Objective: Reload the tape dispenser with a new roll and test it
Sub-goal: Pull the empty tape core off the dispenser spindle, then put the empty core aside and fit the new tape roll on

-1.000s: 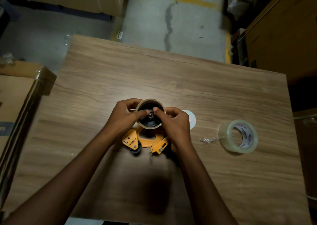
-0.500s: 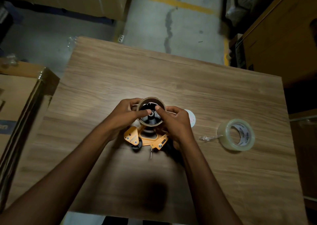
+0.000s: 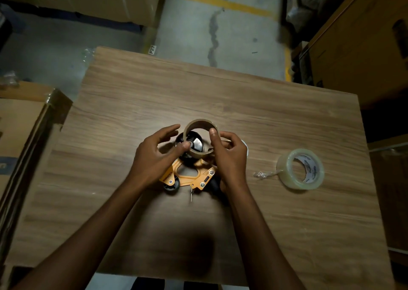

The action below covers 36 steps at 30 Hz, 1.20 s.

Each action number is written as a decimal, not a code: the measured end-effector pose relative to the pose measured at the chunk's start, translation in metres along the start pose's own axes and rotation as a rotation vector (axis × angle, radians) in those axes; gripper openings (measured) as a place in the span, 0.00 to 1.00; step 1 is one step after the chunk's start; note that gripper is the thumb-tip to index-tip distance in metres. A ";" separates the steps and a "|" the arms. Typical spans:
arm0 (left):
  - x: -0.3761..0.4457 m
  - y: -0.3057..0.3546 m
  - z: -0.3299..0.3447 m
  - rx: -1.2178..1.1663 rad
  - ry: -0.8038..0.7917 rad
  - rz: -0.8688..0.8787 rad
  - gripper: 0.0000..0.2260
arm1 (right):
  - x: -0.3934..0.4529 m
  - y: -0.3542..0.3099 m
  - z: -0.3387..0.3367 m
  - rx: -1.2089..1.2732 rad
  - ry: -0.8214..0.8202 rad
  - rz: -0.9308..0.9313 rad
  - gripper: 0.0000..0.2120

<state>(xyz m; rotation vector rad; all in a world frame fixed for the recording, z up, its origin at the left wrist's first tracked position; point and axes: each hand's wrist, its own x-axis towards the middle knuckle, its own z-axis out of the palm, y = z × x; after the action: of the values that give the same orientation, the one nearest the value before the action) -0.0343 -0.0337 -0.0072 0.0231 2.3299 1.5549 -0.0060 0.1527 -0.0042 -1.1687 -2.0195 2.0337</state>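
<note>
Lifting the empty core (image 3: 199, 140) straight off the dispenser (image 3: 187, 174), right hand (image 3: 229, 157) pinching its rim, works best while the open left hand (image 3: 154, 157) steadies the hub mid-bench.

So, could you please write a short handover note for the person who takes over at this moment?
Right hand pinches the empty cardboard core, lifted partly off the black hub.
Left hand is open, thumb pressing the hub.
The orange tape dispenser lies flat on the table.
New clear tape roll waits on the table to the right, untouched.
Left: put the core aside, mount the new roll, thread it, test.
</note>
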 end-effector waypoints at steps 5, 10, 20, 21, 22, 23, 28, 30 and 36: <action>-0.018 -0.014 -0.002 0.167 0.065 0.083 0.37 | 0.003 0.002 -0.003 0.025 0.003 0.001 0.11; -0.037 -0.025 0.000 0.138 0.105 0.076 0.35 | 0.012 0.003 -0.004 0.093 0.048 -0.003 0.07; -0.046 -0.040 0.011 0.191 0.129 0.066 0.39 | 0.074 0.001 -0.005 -0.047 0.343 -0.062 0.08; -0.046 -0.041 0.012 0.201 0.129 0.078 0.39 | 0.076 0.001 -0.005 -0.062 0.350 -0.077 0.10; -0.045 -0.041 0.013 0.210 0.132 0.089 0.39 | 0.076 -0.001 -0.004 -0.092 0.344 -0.089 0.15; -0.045 -0.041 0.014 0.215 0.138 0.094 0.39 | 0.074 -0.001 -0.004 -0.140 0.334 -0.104 0.20; -0.046 -0.040 0.017 0.210 0.156 0.075 0.40 | 0.057 0.011 -0.009 -0.409 0.151 -0.344 0.40; -0.046 -0.040 0.020 0.221 0.166 0.067 0.39 | 0.056 0.016 -0.010 -0.551 0.083 -0.430 0.46; -0.045 -0.040 0.023 0.264 0.171 0.068 0.39 | 0.083 0.008 -0.002 -0.613 0.152 -0.458 0.39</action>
<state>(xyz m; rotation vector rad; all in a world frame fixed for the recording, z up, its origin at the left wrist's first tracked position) 0.0211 -0.0383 -0.0392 0.0346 2.6816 1.3140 -0.0607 0.1971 -0.0495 -0.7647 -2.6022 1.1187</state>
